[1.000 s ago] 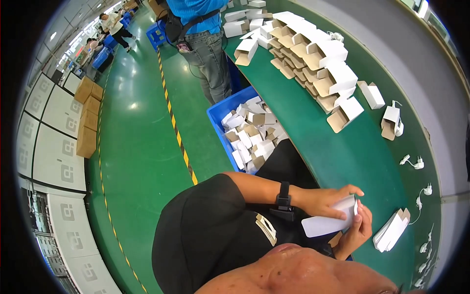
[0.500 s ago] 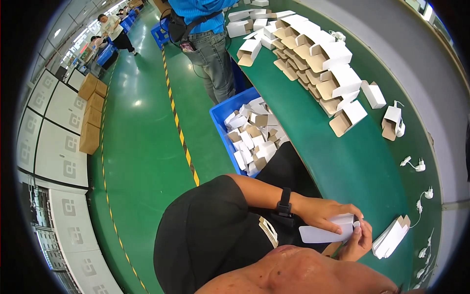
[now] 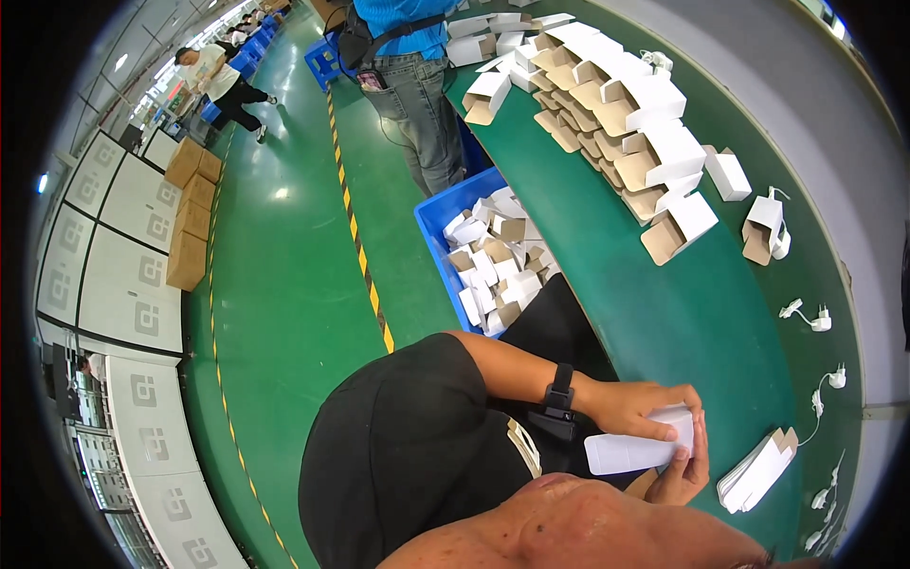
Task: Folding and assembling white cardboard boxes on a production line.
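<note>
Hands [image 3: 633, 408] around white carton [image 3: 675, 418] (flap [image 3: 616, 455] sticking out), flattened cartons [image 3: 755, 476] nearby, green table [image 3: 701, 313]

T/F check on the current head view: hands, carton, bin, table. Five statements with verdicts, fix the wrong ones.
1. The left hand and right hand both touch the white carton. True.
2. The black wristband is worn on the right hand's side. False: the black wristband is on the left hand's side.
3. A bundle of flattened cartons lies on the green table, to the right of both hands. True.
4. The blue bin contains just one box. False: the blue bin holds a heap of white boxes.
5. The open cartons grouped on the green table are white outside and brown inside. True.
</note>
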`<state>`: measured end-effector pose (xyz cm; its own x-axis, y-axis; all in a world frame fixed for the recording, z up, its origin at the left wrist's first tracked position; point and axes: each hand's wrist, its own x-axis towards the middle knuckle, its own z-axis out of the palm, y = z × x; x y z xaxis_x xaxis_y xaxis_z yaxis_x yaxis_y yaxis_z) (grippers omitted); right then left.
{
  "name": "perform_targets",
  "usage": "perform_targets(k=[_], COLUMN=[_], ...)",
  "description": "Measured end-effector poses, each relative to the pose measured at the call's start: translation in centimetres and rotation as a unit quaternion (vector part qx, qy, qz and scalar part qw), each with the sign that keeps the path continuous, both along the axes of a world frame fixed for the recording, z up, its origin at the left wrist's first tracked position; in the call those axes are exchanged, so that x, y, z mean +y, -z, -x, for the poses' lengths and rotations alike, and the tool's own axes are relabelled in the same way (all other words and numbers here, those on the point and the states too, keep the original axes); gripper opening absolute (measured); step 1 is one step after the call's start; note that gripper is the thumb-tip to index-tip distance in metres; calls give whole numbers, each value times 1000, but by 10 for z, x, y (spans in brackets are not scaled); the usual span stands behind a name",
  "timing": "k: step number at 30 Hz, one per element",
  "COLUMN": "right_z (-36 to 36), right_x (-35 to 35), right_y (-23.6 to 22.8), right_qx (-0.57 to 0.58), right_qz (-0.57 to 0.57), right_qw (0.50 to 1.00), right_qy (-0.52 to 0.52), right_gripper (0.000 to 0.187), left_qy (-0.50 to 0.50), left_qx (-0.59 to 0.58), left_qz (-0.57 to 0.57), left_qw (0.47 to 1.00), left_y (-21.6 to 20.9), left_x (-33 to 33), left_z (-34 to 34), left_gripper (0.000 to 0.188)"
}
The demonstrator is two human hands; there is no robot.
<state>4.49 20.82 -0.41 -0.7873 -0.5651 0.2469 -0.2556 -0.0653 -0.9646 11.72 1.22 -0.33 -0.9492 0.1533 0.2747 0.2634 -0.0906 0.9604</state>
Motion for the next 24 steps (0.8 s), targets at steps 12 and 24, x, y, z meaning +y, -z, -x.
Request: perform_targets(k=[12,24], right_z=[55,102], right_x=[-29,76], right_y=[-19,29], right_qx=[48,263], right_qz=[20,-464], right_qw=[993,745], right_qy=[106,400], right_gripper=[37,39], left_qy=[157,-289], left_qx=[-242,-239], left_qz=[-336,-181], left_qw=[897,909], left_y=[21,25], left_x=[-32,-99], left_z=[51,291], left_gripper=[74,50])
